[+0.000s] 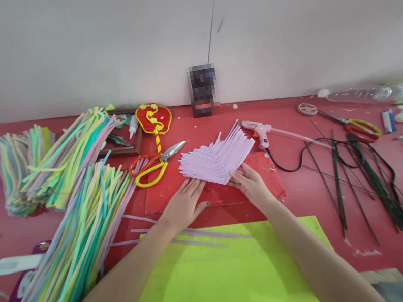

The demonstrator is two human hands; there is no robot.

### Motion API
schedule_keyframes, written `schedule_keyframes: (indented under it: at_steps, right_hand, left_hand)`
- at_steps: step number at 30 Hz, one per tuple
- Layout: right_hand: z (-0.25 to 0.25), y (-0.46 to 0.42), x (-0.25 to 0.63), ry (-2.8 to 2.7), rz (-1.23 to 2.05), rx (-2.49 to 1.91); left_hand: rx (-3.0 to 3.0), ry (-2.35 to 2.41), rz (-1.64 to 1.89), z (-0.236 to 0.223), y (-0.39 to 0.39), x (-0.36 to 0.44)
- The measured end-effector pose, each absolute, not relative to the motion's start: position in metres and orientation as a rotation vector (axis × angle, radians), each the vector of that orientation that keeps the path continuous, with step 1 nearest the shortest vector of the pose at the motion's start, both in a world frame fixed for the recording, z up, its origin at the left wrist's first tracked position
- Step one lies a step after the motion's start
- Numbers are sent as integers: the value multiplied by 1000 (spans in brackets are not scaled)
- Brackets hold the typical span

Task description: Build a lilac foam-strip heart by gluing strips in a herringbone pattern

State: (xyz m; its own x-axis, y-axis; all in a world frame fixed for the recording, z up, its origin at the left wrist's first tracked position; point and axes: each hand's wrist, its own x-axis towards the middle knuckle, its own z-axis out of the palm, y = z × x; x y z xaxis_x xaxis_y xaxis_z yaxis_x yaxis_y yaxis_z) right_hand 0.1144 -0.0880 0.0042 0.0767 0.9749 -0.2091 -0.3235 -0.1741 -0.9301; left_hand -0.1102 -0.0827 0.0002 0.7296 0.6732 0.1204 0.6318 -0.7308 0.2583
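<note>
A lilac chevron-shaped piece made of pipe cleaners (218, 161) lies on a red board, its point toward me. My left hand (187, 202) rests flat at its lower left edge, fingers stretched and thumb apart. At the lower right edge, my right hand (249, 184) has its thumb and forefinger on the piece near its point; the undersides of the fingers are hidden. Just left of the piece are scissors with red and yellow handles (154, 169). A pink hot glue gun (258, 131) lies beside its right tip. Loose lilac pipe cleaners (215, 233) lie below my left hand.
Bundles of coloured pipe cleaners (80, 233) fill the left side. A yellow-green sheet (223, 281) lies in front of me. Green stem wires (378, 188), a black cord (289, 169), more scissors (362, 129) and a plastic bottle (362, 93) lie right. A red-and-yellow ornament (153, 118) stands behind.
</note>
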Motion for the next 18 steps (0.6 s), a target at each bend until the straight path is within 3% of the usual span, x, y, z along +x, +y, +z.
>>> schedule_keyframes:
  at_steps: [18]
  right_hand:
    - [-4, -91, 119, -705, 1404, -1105]
  left_hand:
    - [2716, 1415, 425, 3, -79, -114]
